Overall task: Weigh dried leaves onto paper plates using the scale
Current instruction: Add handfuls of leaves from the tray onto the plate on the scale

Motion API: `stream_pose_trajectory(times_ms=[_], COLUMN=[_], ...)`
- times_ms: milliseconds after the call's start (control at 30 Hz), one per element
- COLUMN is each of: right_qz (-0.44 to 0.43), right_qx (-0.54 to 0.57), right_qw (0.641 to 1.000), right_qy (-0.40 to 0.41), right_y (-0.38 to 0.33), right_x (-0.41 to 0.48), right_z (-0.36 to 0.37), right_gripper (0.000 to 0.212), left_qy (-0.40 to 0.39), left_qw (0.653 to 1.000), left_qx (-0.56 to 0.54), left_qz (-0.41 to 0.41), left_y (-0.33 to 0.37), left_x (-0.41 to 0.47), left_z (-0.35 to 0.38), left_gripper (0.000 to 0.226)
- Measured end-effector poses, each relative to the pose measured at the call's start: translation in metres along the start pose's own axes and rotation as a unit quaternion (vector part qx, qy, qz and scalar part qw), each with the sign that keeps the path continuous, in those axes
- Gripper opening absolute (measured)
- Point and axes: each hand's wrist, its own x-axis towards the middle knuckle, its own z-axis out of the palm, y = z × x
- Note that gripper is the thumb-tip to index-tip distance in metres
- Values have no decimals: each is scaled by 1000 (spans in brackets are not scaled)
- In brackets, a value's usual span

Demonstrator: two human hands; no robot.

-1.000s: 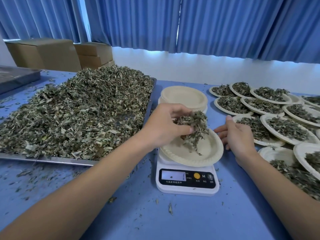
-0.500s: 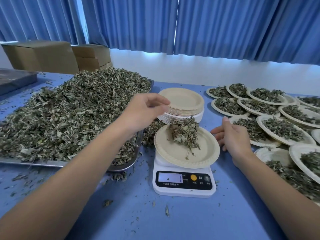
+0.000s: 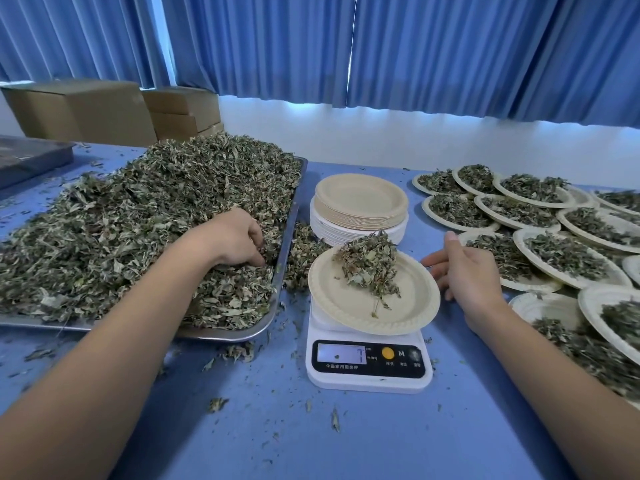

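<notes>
With a first clump (image 3: 370, 265) left on the paper plate (image 3: 408, 306) atop the scale (image 3: 369, 379), the left hand (image 3: 235, 237) is back at the tray (image 3: 291, 216), by its right edge, grasping more dried leaves (image 3: 138, 220), likely to top up, the right hand (image 3: 471, 271) relaxed alongside

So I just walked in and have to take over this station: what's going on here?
A person is portioning dried leaves by weight. The left hand digs curled fingers into the dried leaves heaped on the metal tray. The right hand is open beside the right rim of the paper plate on the digital scale; contact is unclear. That plate carries one clump of leaves. A stack of empty plates stands behind the scale, and filled plates lie to the right.
</notes>
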Motion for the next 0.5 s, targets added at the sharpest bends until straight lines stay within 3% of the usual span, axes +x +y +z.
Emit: stream_pose_trajectory(times_ms=[200,367,500], right_qz=[2,-5,-126], right_qx=[2,-12,-79], right_qw=[1000,999,987], right_qy=[1,-30,-56], right_y=[-1,-10,-22], right_x=[0,-2,-8], right_z=[1,-4,-5], right_gripper=[62,50,18], left_qy=[23,180,84], left_qw=[999,977,968], left_qx=[29,-82,-162], left_qz=[21,80,172], left_y=[5,16,35], left_x=[1,1,-8], left_z=[7,9,18], left_gripper=[14,11,10])
